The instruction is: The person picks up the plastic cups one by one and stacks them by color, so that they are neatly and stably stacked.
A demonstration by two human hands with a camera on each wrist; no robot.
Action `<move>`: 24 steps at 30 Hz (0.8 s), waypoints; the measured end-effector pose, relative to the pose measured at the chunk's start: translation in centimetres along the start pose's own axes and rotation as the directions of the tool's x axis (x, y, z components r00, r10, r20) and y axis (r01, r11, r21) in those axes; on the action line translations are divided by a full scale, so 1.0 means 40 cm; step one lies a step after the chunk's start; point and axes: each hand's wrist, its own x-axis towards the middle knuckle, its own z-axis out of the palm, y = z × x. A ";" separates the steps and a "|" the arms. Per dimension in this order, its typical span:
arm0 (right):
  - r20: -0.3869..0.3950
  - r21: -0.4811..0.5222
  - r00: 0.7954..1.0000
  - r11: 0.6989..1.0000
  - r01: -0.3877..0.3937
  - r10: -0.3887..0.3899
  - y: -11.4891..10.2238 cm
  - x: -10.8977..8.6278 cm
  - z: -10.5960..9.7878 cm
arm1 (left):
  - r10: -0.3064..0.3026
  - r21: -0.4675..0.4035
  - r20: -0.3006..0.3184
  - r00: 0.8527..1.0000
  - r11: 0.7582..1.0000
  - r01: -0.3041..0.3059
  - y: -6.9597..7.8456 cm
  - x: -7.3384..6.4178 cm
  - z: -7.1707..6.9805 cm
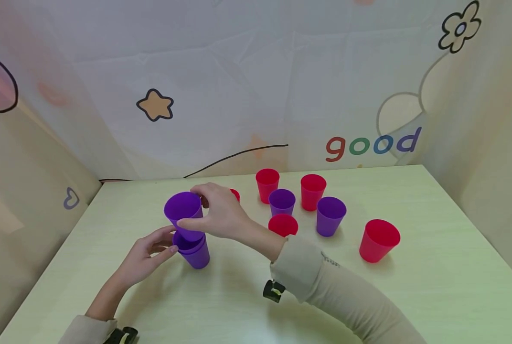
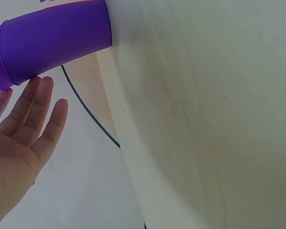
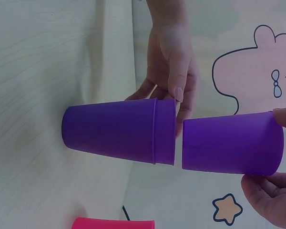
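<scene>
Lifted cup: a smooth purple plastic-looking tapered cup (image 3: 231,145), round-mouthed, held upright with its wide end up and its narrower base down.
Right fingers: my right hand (image 1: 219,212) pinches that cup near its rim, thumb on the near side and fingers across from it, spread just as wide as the cup's wall.
Stack: nested purple plastic-looking tapered cups (image 3: 109,126), standing mouth up; two rims show, one as a raised ridge just below the other.
Gap: a thin space, seen from the right wrist, parts the lifted cup's base from the stack's upper rim just beneath.
Left fingers: my left hand (image 1: 142,260) is loosely bent and half spread, its fingertips against the stack's side near the rims, without wrapping round it.
Other cups: five glossy red tapered cups (image 1: 378,243) and two more purple ones (image 1: 330,220) stand to the right of the stack or behind it; my right arm covers part of some.
Tabletop: a pale, faintly wood-grained table (image 1: 234,310) under everything.
Backdrop: creased, light printed cloth (image 1: 221,95) with an orange star (image 1: 154,105).
</scene>
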 end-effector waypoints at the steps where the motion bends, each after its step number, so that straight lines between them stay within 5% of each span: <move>1: 0.002 0.006 1.000 1.000 -0.002 0.002 0.001 0.001 0.002 | 0.006 0.000 -0.002 1.000 1.000 -0.006 0.001 0.000 0.000; 24: 0.100 0.081 0.995 0.997 0.005 -0.013 0.041 0.013 0.037 | 0.010 -0.017 0.002 1.000 1.000 -0.010 -0.005 -0.002 0.000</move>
